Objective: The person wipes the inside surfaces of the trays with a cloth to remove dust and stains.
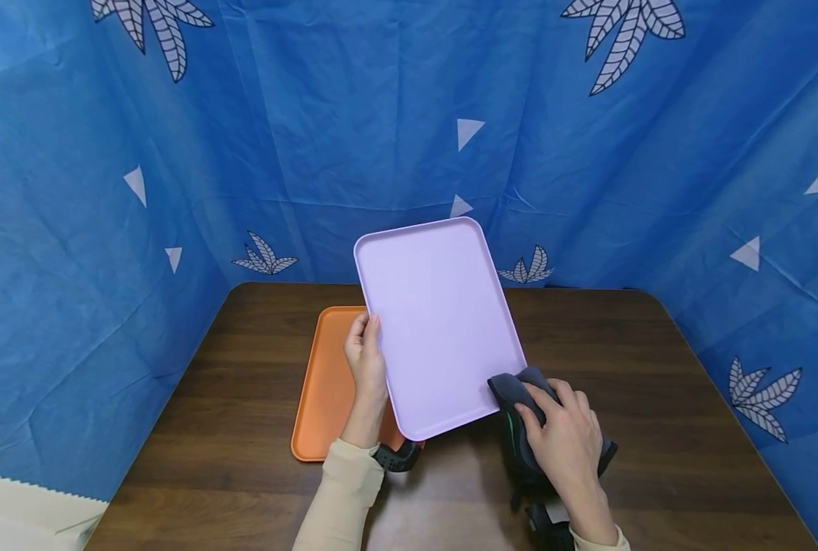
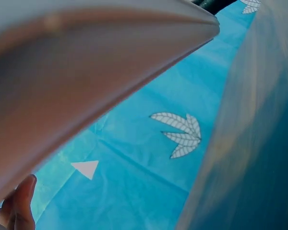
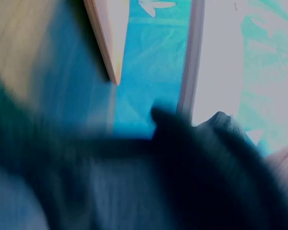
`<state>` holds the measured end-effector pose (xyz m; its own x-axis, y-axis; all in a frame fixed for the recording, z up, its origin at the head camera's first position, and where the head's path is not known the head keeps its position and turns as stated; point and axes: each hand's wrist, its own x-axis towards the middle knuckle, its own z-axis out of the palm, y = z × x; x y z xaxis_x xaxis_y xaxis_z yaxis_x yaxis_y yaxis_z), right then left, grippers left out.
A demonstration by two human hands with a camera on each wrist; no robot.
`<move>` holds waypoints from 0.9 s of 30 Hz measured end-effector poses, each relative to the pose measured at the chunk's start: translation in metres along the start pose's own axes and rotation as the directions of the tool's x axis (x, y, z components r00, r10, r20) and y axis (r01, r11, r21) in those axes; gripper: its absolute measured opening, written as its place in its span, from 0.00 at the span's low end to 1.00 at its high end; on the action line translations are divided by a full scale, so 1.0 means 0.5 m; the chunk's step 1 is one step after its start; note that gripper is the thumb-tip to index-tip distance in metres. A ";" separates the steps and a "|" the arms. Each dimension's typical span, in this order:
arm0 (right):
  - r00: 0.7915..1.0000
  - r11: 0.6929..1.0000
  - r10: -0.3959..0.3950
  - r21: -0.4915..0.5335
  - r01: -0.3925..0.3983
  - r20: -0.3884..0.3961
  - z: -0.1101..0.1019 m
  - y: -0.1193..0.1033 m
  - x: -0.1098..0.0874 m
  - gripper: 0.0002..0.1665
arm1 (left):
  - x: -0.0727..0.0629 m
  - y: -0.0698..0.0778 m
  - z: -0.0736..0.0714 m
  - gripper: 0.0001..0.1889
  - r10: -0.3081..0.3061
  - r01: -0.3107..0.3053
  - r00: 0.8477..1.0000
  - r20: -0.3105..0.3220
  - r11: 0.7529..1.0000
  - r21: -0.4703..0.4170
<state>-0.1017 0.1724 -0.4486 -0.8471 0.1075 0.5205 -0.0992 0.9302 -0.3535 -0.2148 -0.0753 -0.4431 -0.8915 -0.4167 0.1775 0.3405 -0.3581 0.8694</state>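
Observation:
A lilac tray is held up, tilted, above the table in the head view. My left hand grips its left long edge, thumb on the front face. In the left wrist view the tray's underside fills the upper left, with fingertips at its edge. My right hand holds a bunched dark grey cloth against the tray's lower right corner. In the right wrist view the cloth is dark and blurred, right by the tray's edge.
An orange tray lies on the brown wooden table, partly hidden behind my left arm and the lilac tray. A blue patterned curtain hangs behind the table and along both sides. A pale fabric piece shows at the lower left.

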 end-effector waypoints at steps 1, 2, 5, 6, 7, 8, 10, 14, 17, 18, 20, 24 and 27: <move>1.000 1.000 0.017 0.000 -0.017 -0.003 -0.005 0.007 0.004 0.18 | 0.001 0.001 -0.001 0.11 0.001 -0.001 1.000 -0.014 1.000 0.014; 0.999 0.999 0.041 0.005 -0.041 -0.004 -0.011 0.014 0.008 0.18 | 0.003 0.002 -0.003 0.11 0.001 0.000 1.000 -0.028 1.000 0.020; 0.991 0.990 0.136 0.040 -0.136 -0.002 -0.032 0.037 0.023 0.18 | 0.009 0.006 -0.008 0.10 -0.001 0.003 0.996 -0.086 1.000 0.026; 0.986 0.985 0.165 0.058 -0.165 0.000 -0.039 0.043 0.028 0.19 | 0.011 0.007 -0.009 0.10 -0.004 0.006 0.995 -0.100 1.000 0.022; 0.982 0.979 0.189 0.080 -0.188 0.002 -0.045 0.048 0.034 0.19 | 0.012 0.007 -0.009 0.10 -0.010 0.012 0.994 -0.109 1.000 0.019; 0.978 0.974 0.207 0.099 -0.206 0.003 -0.051 0.052 0.040 0.20 | 0.014 0.006 -0.010 0.10 -0.019 0.021 0.994 -0.111 1.000 0.018; 0.973 0.964 0.231 0.134 -0.229 0.000 -0.060 0.056 0.051 0.20 | 0.015 0.002 -0.008 0.11 -0.038 0.041 0.994 -0.101 0.999 0.028; 0.969 0.950 0.245 0.204 -0.235 -0.027 -0.069 0.057 0.072 0.21 | 0.010 -0.013 -0.002 0.13 -0.097 0.101 0.993 -0.059 0.993 0.056; 0.969 0.938 0.246 0.261 -0.229 -0.035 -0.067 0.052 0.088 0.21 | 0.006 -0.027 0.001 0.14 -0.140 0.143 0.989 -0.047 0.987 0.068; 0.968 0.932 0.249 0.278 -0.231 -0.032 -0.066 0.049 0.093 0.21 | 0.005 -0.031 0.002 0.14 -0.152 0.155 0.987 -0.043 0.985 0.072; 0.966 0.923 0.257 0.303 -0.238 -0.023 -0.062 0.045 0.102 0.21 | 0.002 -0.041 0.004 0.14 -0.178 0.180 0.983 -0.032 0.980 0.081; 0.963 0.912 0.268 0.325 -0.252 -0.006 -0.056 0.036 0.113 0.21 | -0.003 -0.061 0.008 0.14 -0.220 0.220 0.975 -0.009 0.969 0.116; 0.965 0.910 0.263 0.334 -0.246 -0.007 -0.053 0.031 0.118 0.21 | -0.009 -0.073 0.013 0.14 -0.258 0.254 0.966 0.009 0.956 0.145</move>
<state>-0.1396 0.2024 -0.4027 -0.8396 0.3509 0.4147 -0.0565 0.7028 -0.7091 -0.2250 -0.0549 -0.4725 -0.9519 -0.3026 -0.0481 0.0562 -0.3269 0.9434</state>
